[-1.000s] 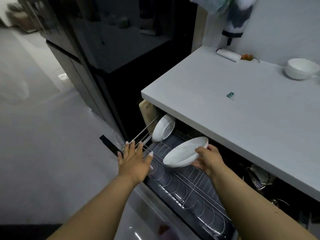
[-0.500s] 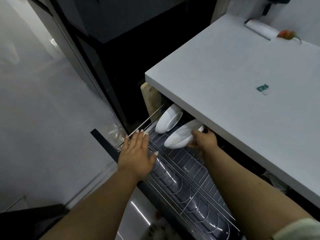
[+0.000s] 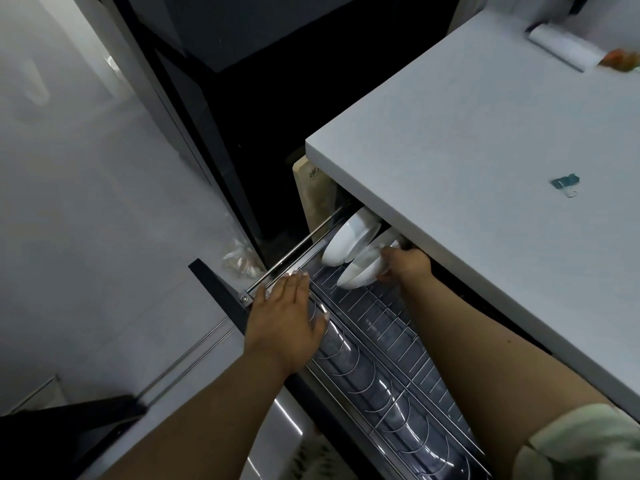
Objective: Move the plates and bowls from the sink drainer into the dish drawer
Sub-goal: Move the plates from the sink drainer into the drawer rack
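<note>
The dish drawer [image 3: 388,344] is pulled out below the white counter, a wire rack with curved dividers inside. At its far end a white bowl [image 3: 346,237] stands on edge in the rack. A second white bowl [image 3: 362,270] leans just in front of it, tilted on edge, and my right hand [image 3: 407,266] grips its rim under the counter edge. My left hand [image 3: 287,320] rests flat, fingers straight, on the drawer's near front corner rail.
The white counter [image 3: 485,168] overhangs the drawer's back half; a small teal clip [image 3: 564,183] and a white roll [image 3: 564,50] lie on it. A wooden board [image 3: 308,192] stands beside the drawer's far end. Dark cabinets rise behind; grey floor lies left.
My right hand has carried the bowl from above the rack's middle to the far end and lowered it against the first bowl. My left hand stayed on the drawer rail.
</note>
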A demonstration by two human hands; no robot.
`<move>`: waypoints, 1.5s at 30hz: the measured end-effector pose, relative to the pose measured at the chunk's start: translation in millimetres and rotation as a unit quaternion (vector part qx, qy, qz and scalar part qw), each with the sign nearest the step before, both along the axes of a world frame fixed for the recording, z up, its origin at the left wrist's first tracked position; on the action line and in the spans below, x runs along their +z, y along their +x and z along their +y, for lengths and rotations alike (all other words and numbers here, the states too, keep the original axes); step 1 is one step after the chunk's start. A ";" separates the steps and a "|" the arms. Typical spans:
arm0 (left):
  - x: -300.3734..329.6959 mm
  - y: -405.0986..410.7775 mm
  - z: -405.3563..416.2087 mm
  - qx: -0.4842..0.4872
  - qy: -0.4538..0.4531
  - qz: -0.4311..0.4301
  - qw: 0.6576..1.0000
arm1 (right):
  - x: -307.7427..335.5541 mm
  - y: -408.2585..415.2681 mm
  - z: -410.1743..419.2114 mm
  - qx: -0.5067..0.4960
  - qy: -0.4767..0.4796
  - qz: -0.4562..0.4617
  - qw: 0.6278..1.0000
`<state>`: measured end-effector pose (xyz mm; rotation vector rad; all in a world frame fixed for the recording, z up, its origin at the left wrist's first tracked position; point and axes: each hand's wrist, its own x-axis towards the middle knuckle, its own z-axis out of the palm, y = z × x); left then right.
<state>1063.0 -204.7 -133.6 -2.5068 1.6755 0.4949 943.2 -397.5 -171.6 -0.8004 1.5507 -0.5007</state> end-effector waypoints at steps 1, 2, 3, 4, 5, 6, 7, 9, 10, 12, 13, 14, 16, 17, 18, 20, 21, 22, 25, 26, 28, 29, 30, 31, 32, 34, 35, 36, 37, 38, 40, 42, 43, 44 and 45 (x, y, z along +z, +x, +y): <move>0.4 0.0 -0.5 0.000 0.001 0.004 1.000 | -3.0 1.9 -1.5 0.009 -0.005 0.007 1.000; 0.8 0.2 -0.9 0.001 0.001 0.008 1.000 | -5.5 4.0 -2.9 0.013 -0.010 0.010 1.000; 0.7 0.5 -1.0 0.003 -0.001 0.012 1.000 | -7.0 6.3 -4.6 0.014 -0.010 0.010 1.000; 0.6 0.6 -1.2 0.006 -0.004 0.015 1.000 | -8.2 9.2 -6.5 0.016 -0.007 0.011 1.000; 0.3 0.6 -1.2 0.007 -0.006 0.016 1.000 | -7.3 12.4 -8.1 0.019 -0.003 0.014 1.000; -0.2 0.7 -1.1 0.008 -0.009 0.016 1.000 | -6.8 15.8 -10.0 0.025 -0.003 0.023 0.999; -0.6 0.6 -1.2 0.010 -0.013 0.017 1.000 | -7.6 19.0 -12.3 0.039 -0.006 0.037 0.999; -1.2 0.6 -0.9 0.015 -0.020 0.022 0.999 | -7.2 25.5 -15.2 0.066 -0.019 0.066 0.995; -1.5 0.6 -0.6 0.017 -0.023 0.023 0.999 | -7.3 28.9 -16.4 0.078 -0.023 0.074 0.994; -1.8 0.6 0.1 0.020 -0.031 0.022 0.999 | -9.5 34.6 -19.2 0.097 -0.029 0.082 0.991; -2.3 0.7 0.3 0.021 -0.035 0.023 0.999 | -10.1 37.2 -20.3 0.103 -0.031 0.085 0.991; -3.1 0.9 0.5 0.022 -0.038 0.024 0.999 | -11.7 39.6 -21.7 0.105 -0.034 0.087 0.990; -4.9 1.4 1.2 0.024 -0.041 0.026 0.999 | -15.2 44.0 -24.6 0.117 -0.044 0.096 0.987; -5.6 1.9 1.7 0.024 -0.043 0.028 0.998 | -18.1 46.2 -27.1 0.125 -0.041 0.104 0.986; -5.8 2.2 1.9 0.025 -0.045 0.030 0.998 | -19.1 48.7 -28.8 0.131 -0.042 0.108 0.985; -5.8 2.4 1.9 0.029 -0.053 0.034 0.998 | -22.9 53.5 -34.7 0.143 -0.037 0.118 0.982; -5.4 2.4 2.0 0.031 -0.056 0.036 0.997 | -23.2 56.0 -36.8 0.147 -0.034 0.123 0.981; -5.3 2.2 2.1 0.034 -0.059 0.038 0.997 | -24.6 58.3 -38.6 0.153 -0.032 0.127 0.980; -7.2 1.6 3.1 0.042 -0.066 0.044 0.996 | -29.5 62.6 -43.2 0.174 -0.036 0.147 0.973; -8.0 1.5 3.3 0.043 -0.068 0.045 0.996 | -32.1 62.3 -44.9 0.185 -0.040 0.156 0.970; -8.8 1.3 3.1 0.045 -0.066 0.044 0.996 | -35.1 61.2 -46.2 0.210 -0.040 0.178 0.961; -8.9 1.1 2.9 0.045 -0.064 0.043 0.996 | -36.6 60.0 -46.9 0.221 -0.040 0.188 0.956; -8.8 0.9 2.5 0.045 -0.063 0.041 0.996 | -37.2 58.7 -46.7 0.229 -0.044 0.199 0.952; -8.3 0.6 2.3 0.047 -0.063 0.041 0.996 | -35.6 57.5 -46.0 0.234 -0.049 0.209 0.948; -8.4 0.3 2.0 0.048 -0.064 0.042 0.996 | -33.9 56.5 -45.3 0.236 -0.051 0.212 0.947; -8.7 0.1 2.1 0.053 -0.065 0.046 0.995 | -25.9 54.3 -40.0 0.236 -0.055 0.213 0.947; -8.6 -0.2 2.2 0.054 -0.064 0.046 0.995 | -21.3 52.7 -36.3 0.237 -0.059 0.215 0.946; -7.7 -0.8 2.2 0.054 -0.064 0.047 0.995 | -16.9 50.5 -32.0 0.235 -0.063 0.213 0.946; -6.7 -1.3 2.0 0.056 -0.064 0.048 0.995 | -13.8 47.8 -27.9 0.234 -0.069 0.209 0.947; -5.1 -1.9 1.6 0.058 -0.067 0.047 0.995 | -11.0 43.4 -23.5 0.231 -0.071 0.206 0.948; -1.7 -2.5 1.2 0.059 -0.067 0.040 0.995 | -3.6 34.2 -11.1 0.226 -0.079 0.196 0.951; 0.8 -3.0 0.5 0.056 -0.069 0.027 0.996 | 0.5 24.7 0.2 0.210 -0.082 0.187 0.956; 1.9 -3.8 0.3 0.050 -0.069 0.021 0.996 | 4.2 19.9 5.8 0.202 -0.084 0.181 0.959; 3.0 -4.8 0.2 0.042 -0.065 0.017 0.997 | 8.8 14.5 10.8 0.195 -0.084 0.170 0.962; 3.7 -5.8 0.6 0.034 -0.058 0.015 0.998 | 14.4 7.6 15.9 0.189 -0.083 0.168 0.964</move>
